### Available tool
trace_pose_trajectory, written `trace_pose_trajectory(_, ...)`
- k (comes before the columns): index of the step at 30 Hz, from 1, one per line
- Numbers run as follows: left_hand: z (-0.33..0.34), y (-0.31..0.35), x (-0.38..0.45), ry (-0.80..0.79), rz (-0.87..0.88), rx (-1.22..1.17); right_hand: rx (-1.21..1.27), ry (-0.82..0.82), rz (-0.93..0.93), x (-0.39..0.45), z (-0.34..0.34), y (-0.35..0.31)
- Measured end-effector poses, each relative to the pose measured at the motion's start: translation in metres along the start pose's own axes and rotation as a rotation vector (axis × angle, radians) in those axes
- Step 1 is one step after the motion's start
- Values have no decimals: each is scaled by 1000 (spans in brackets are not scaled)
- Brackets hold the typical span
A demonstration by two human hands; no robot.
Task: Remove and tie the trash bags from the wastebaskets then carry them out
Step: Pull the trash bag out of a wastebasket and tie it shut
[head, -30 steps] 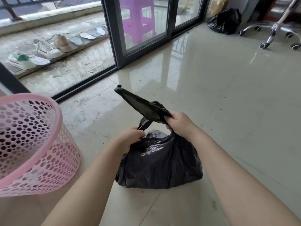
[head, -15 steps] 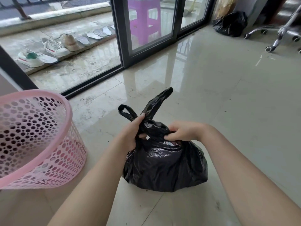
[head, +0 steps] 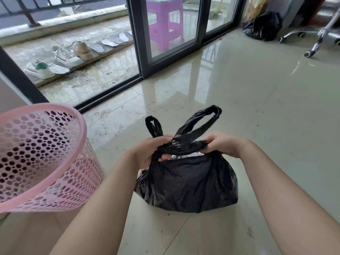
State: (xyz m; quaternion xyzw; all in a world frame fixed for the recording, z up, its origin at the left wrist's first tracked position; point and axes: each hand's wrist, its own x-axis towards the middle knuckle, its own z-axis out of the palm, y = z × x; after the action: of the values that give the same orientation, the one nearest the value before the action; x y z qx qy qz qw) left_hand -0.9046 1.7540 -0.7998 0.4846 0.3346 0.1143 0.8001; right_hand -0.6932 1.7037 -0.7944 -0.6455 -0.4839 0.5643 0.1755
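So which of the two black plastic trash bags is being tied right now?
The near black plastic trash bag, gripped by the left hand and right hand; the other black bag lies untouched by the far wall.

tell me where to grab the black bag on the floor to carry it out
Take the black bag by its two handle loops, coming from above: they stand up past the knot, which the left hand and right hand hold.

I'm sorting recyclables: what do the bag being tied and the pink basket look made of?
The black trash bag looks like thin, glossy plastic film: it crinkles and twists into narrow handle loops. The pink perforated wastebasket looks like rigid moulded plastic, matte to slightly shiny, with evenly punched round holes and a smooth rim.
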Motion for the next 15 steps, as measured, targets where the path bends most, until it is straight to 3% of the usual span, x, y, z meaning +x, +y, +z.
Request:
trace_pose_trajectory(3,4,2,-4,-20,-50,93,16,52,4,-1,-1,0)
trace_pose_trajectory(7,14,7,1,102,-29,305,-20,82,39,0,0,-8)
trace_pose_trajectory(12,15,7,4,187,-24,596,15,126,-56,-4,1,-15)
trace_pose_trajectory(15,17,9,4,267,11,595,39,83,-113,-9,2,-18)
